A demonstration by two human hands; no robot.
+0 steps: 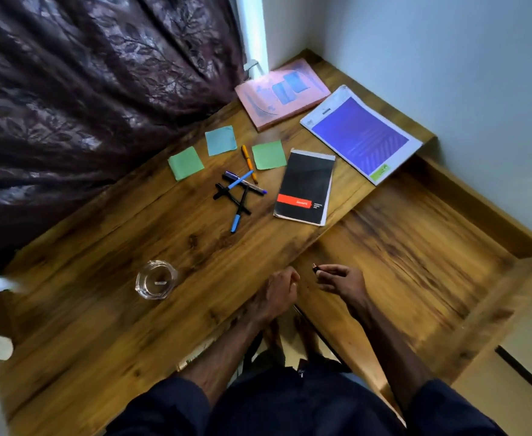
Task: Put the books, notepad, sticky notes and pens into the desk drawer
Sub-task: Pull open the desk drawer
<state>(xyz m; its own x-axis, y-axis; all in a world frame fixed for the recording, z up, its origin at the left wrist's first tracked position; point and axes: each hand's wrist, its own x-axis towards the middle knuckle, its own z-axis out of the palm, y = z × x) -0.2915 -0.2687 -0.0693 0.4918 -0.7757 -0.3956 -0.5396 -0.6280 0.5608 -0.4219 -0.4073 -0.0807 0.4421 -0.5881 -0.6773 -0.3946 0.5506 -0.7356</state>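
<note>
Dark leaf-patterned curtain (69, 89) left; pale blue walls (447, 58) meet at corner; wooden desk (116, 247) below.

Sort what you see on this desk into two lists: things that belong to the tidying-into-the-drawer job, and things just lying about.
Belongs to the job:
pink book
purple-covered book
black notepad
three sticky notes
pens
open drawer

Just lying about:
glass ashtray
curtain
small dark object pinched by the right hand, too small to identify
</note>
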